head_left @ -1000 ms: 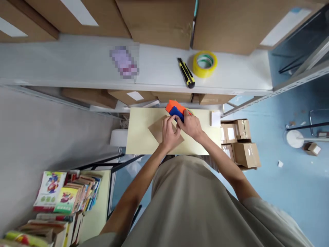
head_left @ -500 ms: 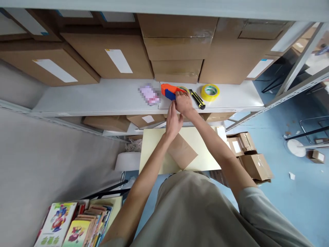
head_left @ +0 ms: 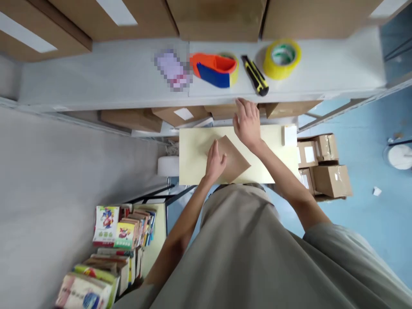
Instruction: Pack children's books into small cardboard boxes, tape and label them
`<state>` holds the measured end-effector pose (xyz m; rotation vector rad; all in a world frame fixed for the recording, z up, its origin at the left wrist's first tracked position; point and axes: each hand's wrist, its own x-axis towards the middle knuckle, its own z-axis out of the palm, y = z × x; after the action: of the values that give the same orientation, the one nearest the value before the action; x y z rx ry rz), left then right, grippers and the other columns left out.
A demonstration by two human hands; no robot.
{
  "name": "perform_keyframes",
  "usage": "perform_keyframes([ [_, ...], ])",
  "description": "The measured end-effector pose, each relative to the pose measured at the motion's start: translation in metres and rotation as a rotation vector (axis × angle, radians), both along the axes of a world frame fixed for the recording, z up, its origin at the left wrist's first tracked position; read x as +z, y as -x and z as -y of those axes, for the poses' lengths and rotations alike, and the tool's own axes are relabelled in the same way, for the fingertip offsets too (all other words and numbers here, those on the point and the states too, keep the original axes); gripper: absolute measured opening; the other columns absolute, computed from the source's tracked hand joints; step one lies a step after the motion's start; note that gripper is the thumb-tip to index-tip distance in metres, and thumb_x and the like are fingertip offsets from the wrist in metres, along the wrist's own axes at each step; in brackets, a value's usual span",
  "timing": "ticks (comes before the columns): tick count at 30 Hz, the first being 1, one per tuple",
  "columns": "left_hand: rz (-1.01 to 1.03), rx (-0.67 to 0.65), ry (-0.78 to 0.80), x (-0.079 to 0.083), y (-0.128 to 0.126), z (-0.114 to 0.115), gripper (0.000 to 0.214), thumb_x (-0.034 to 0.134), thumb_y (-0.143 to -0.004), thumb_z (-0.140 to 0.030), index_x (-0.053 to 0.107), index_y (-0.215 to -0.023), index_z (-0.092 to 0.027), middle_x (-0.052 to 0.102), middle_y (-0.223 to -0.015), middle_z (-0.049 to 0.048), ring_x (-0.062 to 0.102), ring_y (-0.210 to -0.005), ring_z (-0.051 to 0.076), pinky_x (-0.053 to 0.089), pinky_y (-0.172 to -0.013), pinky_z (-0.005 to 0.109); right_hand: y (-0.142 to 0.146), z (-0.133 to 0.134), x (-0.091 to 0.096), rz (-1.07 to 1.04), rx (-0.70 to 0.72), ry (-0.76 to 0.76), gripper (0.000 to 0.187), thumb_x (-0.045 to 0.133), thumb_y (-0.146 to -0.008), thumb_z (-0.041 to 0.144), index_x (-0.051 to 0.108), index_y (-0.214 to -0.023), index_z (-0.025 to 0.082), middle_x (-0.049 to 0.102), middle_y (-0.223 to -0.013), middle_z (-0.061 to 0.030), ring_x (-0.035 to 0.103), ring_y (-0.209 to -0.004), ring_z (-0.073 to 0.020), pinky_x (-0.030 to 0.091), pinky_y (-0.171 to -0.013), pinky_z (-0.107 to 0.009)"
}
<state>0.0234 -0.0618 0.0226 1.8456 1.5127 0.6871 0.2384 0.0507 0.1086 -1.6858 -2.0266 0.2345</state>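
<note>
My left hand (head_left: 215, 162) is over a flat brown piece (head_left: 236, 162), paper or cardboard, on a pale yellow tabletop (head_left: 270, 161). Its fingers are stretched out with the thumb apart; whether it touches the piece I cannot tell. My right hand (head_left: 248, 123) hovers in front of the shelf edge, fingers slightly bent and apart, holding nothing. On the white shelf (head_left: 106, 79) beyond it lies an orange and blue tape dispenser (head_left: 212, 73). To its right are a yellow and black utility knife (head_left: 255, 76) and a roll of yellow tape (head_left: 267, 68).
A blurred-out phone-like object (head_left: 172, 68) lies left of the dispenser. Cardboard boxes (head_left: 215, 21) line the back of the shelf. More boxes (head_left: 331, 180) are stacked on the floor at right. Books (head_left: 128, 231) stand at lower left. A small white block (head_left: 290, 135) is on the tabletop.
My right hand has let go of the tape dispenser, which now rests on the shelf. Both hands have drawn back from the shelf, the left to above the brown piece. The view has tilted downward.
</note>
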Motion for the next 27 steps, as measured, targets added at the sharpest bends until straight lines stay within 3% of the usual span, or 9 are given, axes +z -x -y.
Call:
perform_keyframes([
  [2,-0.048,0.025,0.093,-0.017,0.007,0.030,0.078,0.059,-0.111,-0.040,0.036,-0.180,-0.013,0.046,-0.185,0.0257,0.039,-0.178,0.038,0.033,-0.147,0.061,-0.027,0.059,-0.038,-0.028,-0.042,0.150,0.061,0.026,-0.121,0.033,0.042,-0.177,0.015,0.054,-0.175,-0.0237,0.050,-0.161,-0.0397,0.040,-0.135,-0.069],
  [5,-0.104,0.024,0.164,-0.031,0.003,0.067,0.069,0.055,-0.112,-0.043,0.047,-0.174,-0.014,0.049,-0.183,0.0251,0.040,-0.177,0.036,0.035,-0.147,0.060,-0.059,0.141,-0.081,0.034,-0.123,0.558,0.058,0.032,-0.119,0.026,0.051,-0.170,0.006,0.060,-0.168,-0.0304,0.058,-0.154,-0.0415,0.050,-0.127,-0.061],
  [7,-0.132,-0.005,0.171,-0.035,-0.011,0.084,0.065,0.053,-0.113,-0.045,0.052,-0.171,-0.015,0.049,-0.183,0.0237,0.038,-0.179,0.035,0.034,-0.146,0.061,-0.070,0.179,-0.098,0.124,-0.037,0.887,0.055,0.032,-0.118,0.022,0.060,-0.161,0.002,0.066,-0.160,-0.0325,0.064,-0.148,-0.0416,0.053,-0.124,-0.055],
  [9,-0.160,-0.024,0.173,-0.037,-0.029,0.092,0.063,0.054,-0.113,-0.047,0.055,-0.168,-0.015,0.047,-0.185,0.0232,0.033,-0.181,0.036,0.033,-0.146,0.063,-0.071,0.200,-0.108,0.154,0.144,1.106,0.050,0.036,-0.118,0.020,0.071,-0.150,0.004,0.075,-0.150,-0.0297,0.072,-0.140,-0.0391,0.055,-0.120,-0.049],
  [11,-0.190,-0.027,0.177,-0.038,-0.047,0.095,0.061,0.053,-0.114,-0.048,0.058,-0.165,-0.016,0.045,-0.187,0.0228,0.029,-0.182,0.036,0.032,-0.146,0.063,-0.063,0.208,-0.114,0.104,0.309,1.165,0.044,0.044,-0.117,0.020,0.076,-0.146,0.010,0.079,-0.146,-0.0244,0.075,-0.138,-0.0353,0.056,-0.119,-0.042],
  [15,-0.255,0.021,0.176,-0.038,-0.071,0.092,0.058,0.049,-0.115,-0.047,0.061,-0.162,-0.016,0.045,-0.186,0.0241,0.029,-0.182,0.035,0.029,-0.148,0.062,-0.042,0.198,-0.123,0.004,0.480,1.127,0.050,0.050,-0.117,0.021,0.064,-0.164,0.015,0.075,-0.156,-0.0201,0.072,-0.146,-0.0321,0.054,-0.121,-0.040],
  [20,-0.320,0.073,0.201,-0.030,-0.080,0.087,0.058,0.051,-0.114,-0.045,0.061,-0.163,-0.016,0.048,-0.183,0.0246,0.034,-0.180,0.035,0.029,-0.148,0.061,-0.059,0.171,-0.128,0.013,0.473,1.097,0.051,0.049,-0.116,0.020,0.061,-0.164,0.005,0.071,-0.159,-0.0292,0.071,-0.147,-0.0377,0.055,-0.121,-0.046],
  [24,-0.363,0.092,0.189,-0.026,-0.085,0.085,0.057,0.050,-0.115,-0.047,0.063,-0.161,-0.016,0.051,-0.181,0.0242,0.038,-0.178,0.035,0.033,-0.147,0.059,-0.085,0.157,-0.125,0.045,0.438,1.069,0.048,0.047,-0.118,0.021,0.064,-0.158,0.003,0.071,-0.158,-0.0301,0.070,-0.148,-0.0386,0.055,-0.122,-0.047],
  [27,-0.370,0.102,0.184,-0.027,-0.088,0.085,0.058,0.050,-0.114,-0.045,0.063,-0.161,-0.013,0.051,-0.181,0.0253,0.038,-0.178,0.036,0.033,-0.146,0.058,-0.089,0.153,-0.120,0.071,0.423,1.056,0.046,0.049,-0.117,0.020,0.065,-0.156,0.002,0.072,-0.155,-0.0314,0.071,-0.146,-0.0381,0.056,-0.120,-0.045],
])
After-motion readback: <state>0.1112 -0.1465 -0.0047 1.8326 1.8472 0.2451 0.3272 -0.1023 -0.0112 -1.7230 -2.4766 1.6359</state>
